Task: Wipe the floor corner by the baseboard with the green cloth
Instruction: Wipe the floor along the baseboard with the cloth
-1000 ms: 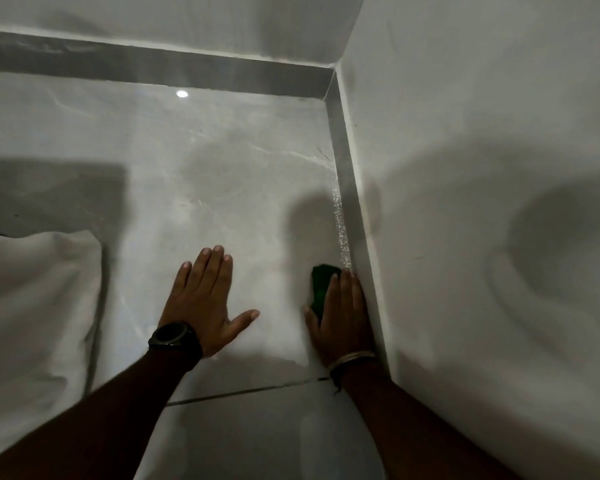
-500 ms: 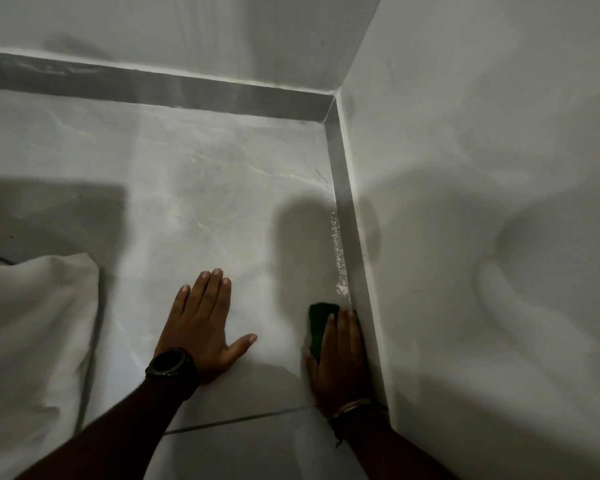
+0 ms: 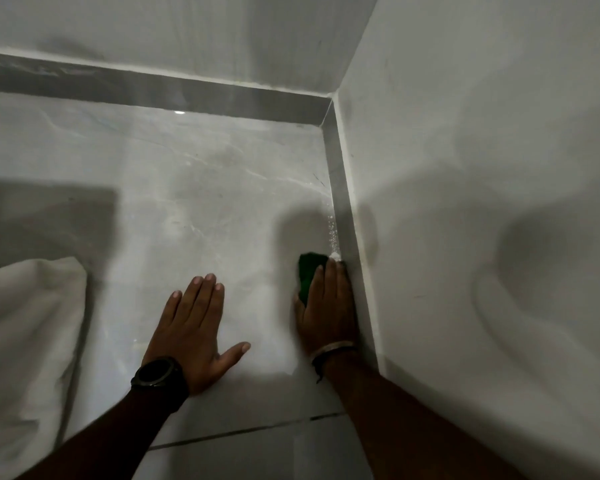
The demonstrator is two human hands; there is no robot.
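Note:
My right hand (image 3: 328,306) lies flat on the green cloth (image 3: 309,271), pressing it onto the grey floor tile right against the right-hand baseboard (image 3: 347,216). Only the cloth's far left part shows past my fingers. A line of white powdery specks (image 3: 332,233) runs along the baseboard just beyond the cloth, with a small heap at my fingertips. My left hand (image 3: 194,327), with a black watch on the wrist, rests flat on the floor to the left, fingers together, holding nothing. The floor corner (image 3: 323,124) lies farther ahead.
A white fabric bundle (image 3: 25,341) lies on the floor at the left. White walls rise behind the back baseboard (image 3: 153,86) and to the right. A dark grout line (image 3: 257,429) crosses the tile near my wrists.
My right hand has pushed the green cloth forward along the right baseboard, gathering the white specks ahead of it. The left hand stays planted on the floor.

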